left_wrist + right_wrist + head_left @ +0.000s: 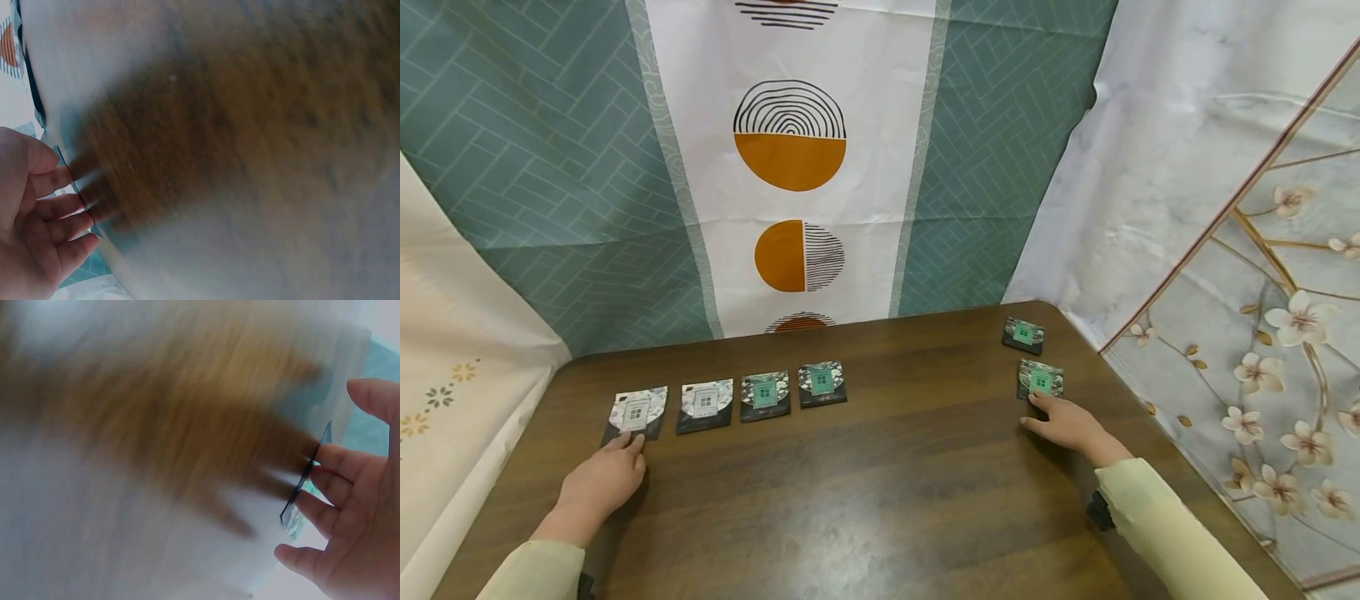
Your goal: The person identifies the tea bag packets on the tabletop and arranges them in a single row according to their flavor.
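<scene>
At the left end of a row of small flat square packets, my left hand rests its fingertips on the near edge of a packet with a white label. The left wrist view shows the fingers fairly straight against that packet's thin edge. My right hand touches the near part of a green-labelled packet at the right side. In the right wrist view its fingers reach out straight, with the thumb held apart. The fingertips cover part of each packet.
Along the row lie another white-labelled packet and two green-labelled packets, one inner and one at the right end. Another green-labelled packet lies near the back right corner of the brown table. Patterned cloth hangs behind.
</scene>
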`<state>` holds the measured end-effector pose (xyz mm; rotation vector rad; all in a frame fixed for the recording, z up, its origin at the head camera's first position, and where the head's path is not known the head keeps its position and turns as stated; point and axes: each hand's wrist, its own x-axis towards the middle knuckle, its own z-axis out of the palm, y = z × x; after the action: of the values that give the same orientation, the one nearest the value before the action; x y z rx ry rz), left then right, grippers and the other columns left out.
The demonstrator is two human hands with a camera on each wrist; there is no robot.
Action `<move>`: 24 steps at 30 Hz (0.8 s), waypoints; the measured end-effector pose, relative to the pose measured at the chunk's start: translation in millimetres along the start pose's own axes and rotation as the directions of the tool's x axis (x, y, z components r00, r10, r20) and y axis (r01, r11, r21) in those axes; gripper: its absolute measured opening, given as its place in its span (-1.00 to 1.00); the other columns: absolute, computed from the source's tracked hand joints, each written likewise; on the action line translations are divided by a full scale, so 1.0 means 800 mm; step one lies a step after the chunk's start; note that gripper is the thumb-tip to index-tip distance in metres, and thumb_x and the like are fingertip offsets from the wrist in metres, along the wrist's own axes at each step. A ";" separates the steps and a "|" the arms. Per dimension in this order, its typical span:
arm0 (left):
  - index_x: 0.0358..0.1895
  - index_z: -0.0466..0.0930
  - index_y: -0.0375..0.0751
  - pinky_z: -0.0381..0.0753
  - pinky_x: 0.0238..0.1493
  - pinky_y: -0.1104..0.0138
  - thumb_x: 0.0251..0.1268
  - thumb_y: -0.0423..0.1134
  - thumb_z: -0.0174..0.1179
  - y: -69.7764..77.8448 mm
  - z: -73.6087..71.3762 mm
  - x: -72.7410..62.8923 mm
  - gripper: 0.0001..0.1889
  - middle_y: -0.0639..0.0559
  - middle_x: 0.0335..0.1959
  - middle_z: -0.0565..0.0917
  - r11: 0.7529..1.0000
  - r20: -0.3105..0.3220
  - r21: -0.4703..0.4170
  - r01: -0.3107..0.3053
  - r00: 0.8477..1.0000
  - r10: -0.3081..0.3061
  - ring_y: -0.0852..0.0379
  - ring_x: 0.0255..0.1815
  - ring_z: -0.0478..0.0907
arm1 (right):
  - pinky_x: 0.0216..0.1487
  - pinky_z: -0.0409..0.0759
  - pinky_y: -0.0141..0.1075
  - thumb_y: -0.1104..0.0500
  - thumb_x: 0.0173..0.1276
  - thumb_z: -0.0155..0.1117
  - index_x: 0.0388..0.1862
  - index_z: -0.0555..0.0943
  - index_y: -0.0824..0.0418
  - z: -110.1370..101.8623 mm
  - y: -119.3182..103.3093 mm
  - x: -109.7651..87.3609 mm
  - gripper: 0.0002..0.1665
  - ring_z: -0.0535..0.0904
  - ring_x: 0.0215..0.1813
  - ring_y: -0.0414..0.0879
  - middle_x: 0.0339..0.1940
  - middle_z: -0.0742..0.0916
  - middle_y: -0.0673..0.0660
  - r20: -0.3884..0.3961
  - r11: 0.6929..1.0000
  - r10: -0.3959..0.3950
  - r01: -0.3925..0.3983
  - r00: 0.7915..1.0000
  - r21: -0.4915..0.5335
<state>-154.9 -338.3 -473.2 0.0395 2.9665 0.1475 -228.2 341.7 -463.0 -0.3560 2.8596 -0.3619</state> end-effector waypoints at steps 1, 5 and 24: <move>0.30 0.42 -0.64 0.54 0.22 -0.31 0.45 -0.32 -0.08 0.000 0.000 0.000 -0.50 -0.67 0.33 0.39 1.000 -0.001 -0.001 0.000 1.000 0.000 -0.60 0.30 0.43 | 0.40 0.40 0.34 -0.12 0.53 0.13 0.46 0.36 0.52 0.001 -0.004 0.002 -0.17 0.35 0.48 0.53 0.51 0.38 0.56 0.002 1.000 -0.007 0.007 1.000 -0.005; 0.30 0.42 -0.64 0.54 0.21 -0.31 0.44 -0.32 -0.08 0.001 0.000 0.000 -0.50 -0.67 0.33 0.39 1.000 -0.006 -0.002 0.002 1.000 -0.002 -0.60 0.30 0.43 | 0.41 0.40 0.33 -0.09 0.53 0.15 0.47 0.37 0.50 0.004 -0.020 0.011 -0.20 0.37 0.47 0.51 0.51 0.40 0.54 0.003 0.999 -0.032 0.032 0.999 -0.015; 0.29 0.43 -0.65 0.55 0.21 -0.31 0.44 -0.32 -0.09 -0.003 0.003 0.001 -0.50 -0.68 0.32 0.40 1.000 -0.014 0.001 -0.012 1.000 0.012 -0.61 0.29 0.44 | 0.55 0.31 0.26 -0.11 0.51 0.16 0.55 0.33 0.35 0.018 -0.114 0.066 -0.19 0.32 0.58 0.35 0.61 0.37 0.36 0.063 0.993 -0.096 0.100 0.993 -0.062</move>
<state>-155.4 -340.0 -475.8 0.0567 2.9811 0.1488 -255.2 238.8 -462.3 -0.5127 2.8068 -0.2708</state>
